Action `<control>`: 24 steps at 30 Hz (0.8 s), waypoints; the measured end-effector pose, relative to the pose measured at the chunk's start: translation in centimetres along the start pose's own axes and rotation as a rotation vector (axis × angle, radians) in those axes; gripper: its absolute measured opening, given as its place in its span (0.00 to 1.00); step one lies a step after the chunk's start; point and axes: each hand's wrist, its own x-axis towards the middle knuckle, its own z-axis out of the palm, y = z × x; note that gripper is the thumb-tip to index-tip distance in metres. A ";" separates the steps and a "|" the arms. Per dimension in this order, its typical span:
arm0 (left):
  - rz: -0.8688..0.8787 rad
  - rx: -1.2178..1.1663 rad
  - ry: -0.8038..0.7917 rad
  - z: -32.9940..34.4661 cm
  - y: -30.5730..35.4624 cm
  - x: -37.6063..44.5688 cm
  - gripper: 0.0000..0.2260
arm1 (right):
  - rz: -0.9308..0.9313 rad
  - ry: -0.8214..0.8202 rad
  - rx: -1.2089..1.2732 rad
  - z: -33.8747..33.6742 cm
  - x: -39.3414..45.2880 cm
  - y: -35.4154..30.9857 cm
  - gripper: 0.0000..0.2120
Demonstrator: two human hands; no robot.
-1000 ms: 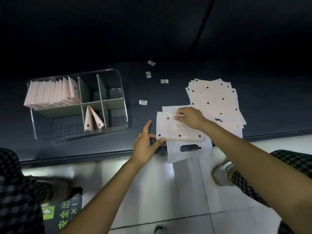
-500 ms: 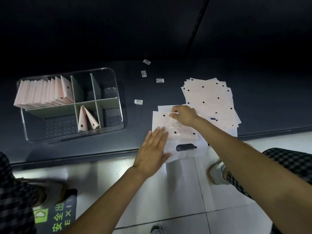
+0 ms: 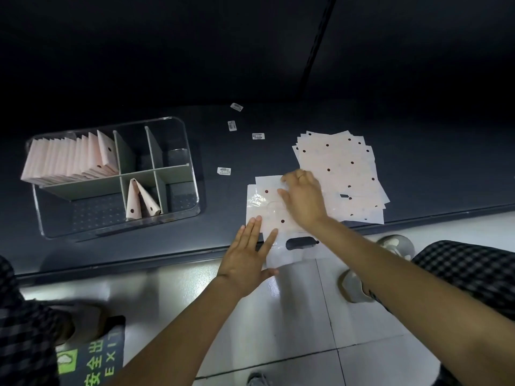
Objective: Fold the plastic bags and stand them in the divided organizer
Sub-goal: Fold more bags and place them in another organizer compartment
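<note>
A pale pink, dark-dotted plastic bag lies at the table's near edge, its handle end with a cut-out hanging over the edge. My left hand lies flat with straight fingers on the bag's lower left corner. My right hand rests on the bag's upper right part, fingers bent at its top edge. A stack of flat bags lies to the right. The clear divided organizer stands at left, with several folded bags in its back left compartment and two folded bags in a front compartment.
Several small white labels lie scattered on the dark table behind the bag. The table's near edge runs across below my hands, with a tiled floor beneath. An EXIT floor sign and checked trouser legs show at bottom.
My left hand has moved from beside the bag's left edge onto the bag and now lies flat on it. My right hand has slid slightly along the bag's top edge.
</note>
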 end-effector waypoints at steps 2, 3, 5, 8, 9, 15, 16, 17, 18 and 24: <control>0.006 0.005 -0.018 -0.1 0.0 0.1 0.35 | -0.241 0.116 -0.004 0.7 -3.7 -1.1 0.17; 0.009 -0.003 -0.029 -0.1 -0.1 0.1 0.35 | -0.357 0.110 -0.011 1.4 -5.7 -1.4 0.19; 0.013 -0.011 -0.036 -0.2 -0.2 0.2 0.35 | -0.436 -0.045 -0.011 2.8 -8.9 -1.5 0.23; 0.011 0.015 -0.023 0.0 -0.3 0.2 0.36 | -0.308 -0.254 -0.012 3.5 -11.3 0.7 0.29; 0.010 0.024 -0.021 0.0 -0.4 0.2 0.36 | -0.288 -0.258 -0.052 3.4 -11.6 1.7 0.29; -0.018 0.002 -0.013 -0.3 -0.7 0.3 0.36 | -0.231 -0.215 -0.171 1.9 -13.1 6.6 0.28; -0.020 -0.005 -0.009 -0.4 -0.8 0.3 0.35 | -0.228 -0.147 -0.153 1.4 -12.7 6.4 0.23; -0.021 -0.009 -0.004 -0.4 -0.9 0.3 0.35 | -0.231 -0.048 -0.127 0.9 -12.1 6.1 0.18; -0.021 -0.009 0.003 -0.5 -1.0 0.4 0.34 | -0.238 0.055 -0.087 0.4 -11.3 5.8 0.12; -0.031 -0.030 0.034 -2.1 -1.5 1.0 0.30 | -0.271 0.105 0.051 0.2 -8.3 3.9 0.09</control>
